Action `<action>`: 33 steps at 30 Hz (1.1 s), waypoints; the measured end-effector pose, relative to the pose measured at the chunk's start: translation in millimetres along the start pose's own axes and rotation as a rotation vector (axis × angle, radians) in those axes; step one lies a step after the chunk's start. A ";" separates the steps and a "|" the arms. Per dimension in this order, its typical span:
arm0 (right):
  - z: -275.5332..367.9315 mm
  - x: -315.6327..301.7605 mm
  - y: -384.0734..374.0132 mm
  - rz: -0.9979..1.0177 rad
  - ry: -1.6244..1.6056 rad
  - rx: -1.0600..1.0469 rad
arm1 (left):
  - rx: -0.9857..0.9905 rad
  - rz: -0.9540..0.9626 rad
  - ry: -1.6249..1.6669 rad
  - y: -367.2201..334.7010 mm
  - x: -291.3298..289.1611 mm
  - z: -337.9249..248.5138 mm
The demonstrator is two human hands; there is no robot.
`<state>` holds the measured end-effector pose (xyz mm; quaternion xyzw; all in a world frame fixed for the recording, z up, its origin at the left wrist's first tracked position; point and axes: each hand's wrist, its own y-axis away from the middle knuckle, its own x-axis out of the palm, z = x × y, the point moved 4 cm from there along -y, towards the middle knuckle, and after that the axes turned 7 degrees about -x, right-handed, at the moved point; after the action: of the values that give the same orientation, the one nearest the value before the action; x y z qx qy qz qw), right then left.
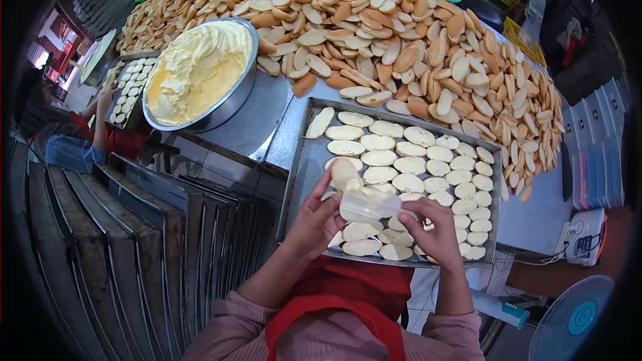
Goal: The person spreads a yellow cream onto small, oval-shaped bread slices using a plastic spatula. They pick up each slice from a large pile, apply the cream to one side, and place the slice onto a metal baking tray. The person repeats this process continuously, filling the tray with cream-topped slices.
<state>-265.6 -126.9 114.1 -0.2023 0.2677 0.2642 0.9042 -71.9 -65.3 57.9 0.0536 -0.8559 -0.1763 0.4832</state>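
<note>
Over the tray, my left hand (319, 217) is closed around an oval bread slice (345, 171), holding it up and tilted. My right hand (433, 228) pinches the edge of a pale, translucent plastic scraper (358, 211) loaded with cream. The scraper is right up against the slice; whether it touches is hard to tell. Beneath both hands lies a shallow metal baking tray (304, 167), lined with rows of oval slices coated in a pale layer. My hands and the scraper hide part of these rows.
A large metal bowl (253, 43) of yellow cream stands left of the tray. Behind is a big heap of bread slices (401, 57). Upright baking trays (144, 247) crowd the lower left; a fan (580, 317) stands lower right. Another person's arm (100, 127) reaches toward a second tray.
</note>
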 end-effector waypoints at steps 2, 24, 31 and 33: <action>-14.3 2.4 -8.2 -0.070 -0.035 0.092 | -0.142 0.079 -0.196 0.7 -11.4 12.6; -10.3 17.5 50.1 -0.345 -0.327 0.398 | 0.979 -0.204 -0.937 2.7 -18.4 4.8; -21.8 62.7 37.1 -0.375 -0.270 0.403 | 1.191 -0.305 -1.238 13.3 -9.2 3.7; -40.9 61.8 36.2 -0.471 -0.316 0.452 | 1.212 -0.290 -1.271 15.0 -7.6 1.0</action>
<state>-257.9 -96.7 37.7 -0.0102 0.1226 0.0110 0.9923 -67.5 -49.1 56.6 0.3000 -0.8933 0.2509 -0.2216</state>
